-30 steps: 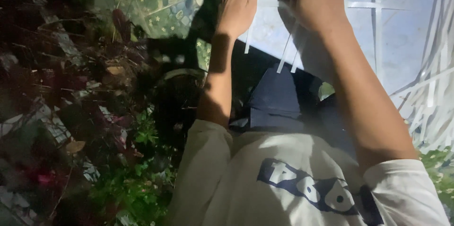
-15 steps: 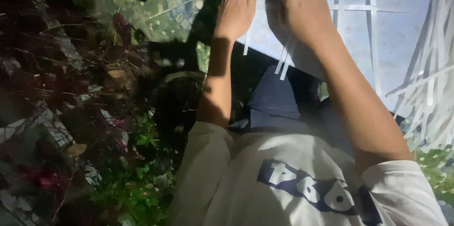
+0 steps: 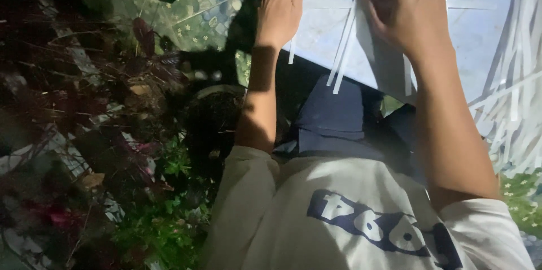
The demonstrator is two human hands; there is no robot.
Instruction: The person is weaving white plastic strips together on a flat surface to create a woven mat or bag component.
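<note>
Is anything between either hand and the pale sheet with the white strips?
Nothing visible. The left hand lies flat on the sheet near its left edge, and the right hand presses on it among the strips. A few strips run under the right fingers.

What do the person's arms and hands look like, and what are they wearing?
Both arms are bare from the elbow down. The left hand and right hand wear no gloves, rings or watch that I can see. Short, loose, pale cream sleeves of a T-shirt cover the upper arms. The shirt has big dark blue printed shapes on the front.
</note>
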